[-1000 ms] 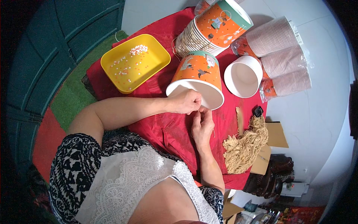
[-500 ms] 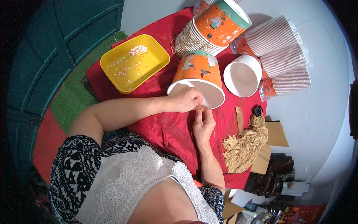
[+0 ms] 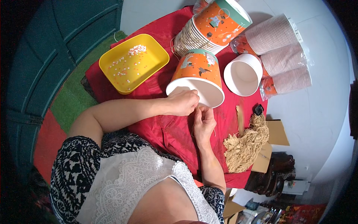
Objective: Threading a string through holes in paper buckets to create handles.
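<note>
An orange paper bucket lies on its side on the red cloth, its white mouth facing me. My left hand rests at the bucket's lower rim with its fingers pinched. Just below it, my right hand pinches a thin tan string that hangs down from between the two hands. Both hands meet at the rim. What exactly the fingertips grip at the rim is hidden.
A yellow tray with small white and orange beads sits at the left. A stack of orange buckets, a white bucket and wrapped cup stacks lie behind. A bundle of tan twine and cardboard pieces are at the right.
Both hands stay pinched together at the bucket's rim with only small finger shifts. The bucket has not visibly moved.
</note>
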`<state>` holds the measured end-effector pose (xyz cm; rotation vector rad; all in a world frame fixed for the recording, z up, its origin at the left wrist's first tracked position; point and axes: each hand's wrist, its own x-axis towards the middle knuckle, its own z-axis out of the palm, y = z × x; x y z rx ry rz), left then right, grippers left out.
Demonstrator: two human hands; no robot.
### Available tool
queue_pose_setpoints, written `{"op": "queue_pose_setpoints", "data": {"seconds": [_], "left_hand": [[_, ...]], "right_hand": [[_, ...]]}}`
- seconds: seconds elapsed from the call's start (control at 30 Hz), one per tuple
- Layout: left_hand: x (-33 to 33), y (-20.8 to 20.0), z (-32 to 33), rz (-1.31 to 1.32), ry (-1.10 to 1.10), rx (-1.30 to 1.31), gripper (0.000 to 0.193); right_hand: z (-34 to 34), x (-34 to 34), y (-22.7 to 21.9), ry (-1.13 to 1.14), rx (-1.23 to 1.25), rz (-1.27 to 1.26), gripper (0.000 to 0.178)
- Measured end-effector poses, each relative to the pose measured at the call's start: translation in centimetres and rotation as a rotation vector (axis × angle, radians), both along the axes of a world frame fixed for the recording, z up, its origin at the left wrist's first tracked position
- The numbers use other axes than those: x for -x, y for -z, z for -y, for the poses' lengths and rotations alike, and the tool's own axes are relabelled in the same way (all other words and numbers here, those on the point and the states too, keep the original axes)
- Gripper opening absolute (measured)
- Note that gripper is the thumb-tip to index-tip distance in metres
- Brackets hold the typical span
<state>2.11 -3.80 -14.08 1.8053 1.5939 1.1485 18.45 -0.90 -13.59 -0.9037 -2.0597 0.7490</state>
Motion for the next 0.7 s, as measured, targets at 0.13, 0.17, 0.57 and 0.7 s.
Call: {"op": "queue_pose_setpoints", "data": {"seconds": [0.13,0.17,0.57,0.7], "left_hand": [[-0.3,0.0,-0.2,-0.002,0.028,-0.011,0.01],[-0.3,0.0,-0.2,-0.001,0.034,-0.014,0.011],[-0.1,0.3,-0.2,0.082,0.018,-0.071,0.005],[0.1,0.5,-0.4,0.064,0.006,-0.001,0.004]], "right_hand": [[-0.3,-0.3,0.3,0.051,-0.018,0.028,0.01],[-0.3,-0.3,0.4,0.055,-0.064,0.024,0.01],[-0.6,-0.5,-0.4,-0.016,-0.406,0.154,0.012],[-0.3,-0.6,-0.9,-0.044,-0.43,0.243,0.013]]}}
